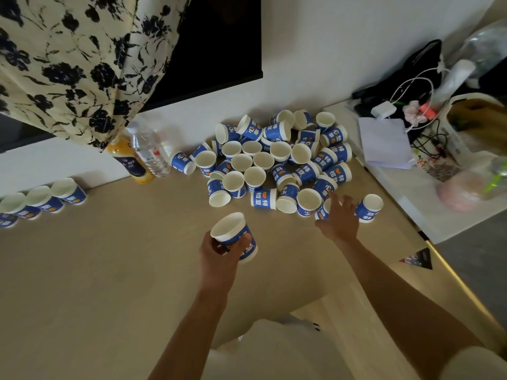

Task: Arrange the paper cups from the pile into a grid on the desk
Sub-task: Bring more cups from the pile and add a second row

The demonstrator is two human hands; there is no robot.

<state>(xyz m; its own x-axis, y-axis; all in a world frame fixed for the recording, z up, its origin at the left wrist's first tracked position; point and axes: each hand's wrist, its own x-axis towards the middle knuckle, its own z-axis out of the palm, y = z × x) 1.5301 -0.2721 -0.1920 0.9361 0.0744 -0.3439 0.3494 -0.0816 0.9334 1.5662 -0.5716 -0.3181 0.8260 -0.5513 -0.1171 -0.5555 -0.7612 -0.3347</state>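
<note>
A pile of blue-and-white paper cups (274,160) lies at the back middle of the beige desk (109,270), some upright, some on their sides. My left hand (219,256) grips one cup (236,237), tilted, above the desk in front of the pile. My right hand (338,218) reaches over a cup (323,211) at the pile's near right edge, fingers spread and touching it; whether it grips is hidden. Another cup (369,208) stands just right of that hand. A row of several upright cups (41,200) stands at the far left.
An orange juice bottle (131,163) and a clear water bottle (151,152) stand left of the pile by the wall. A floral curtain (82,64) hangs above them. A white side surface (411,187) at right holds papers, cables and bags.
</note>
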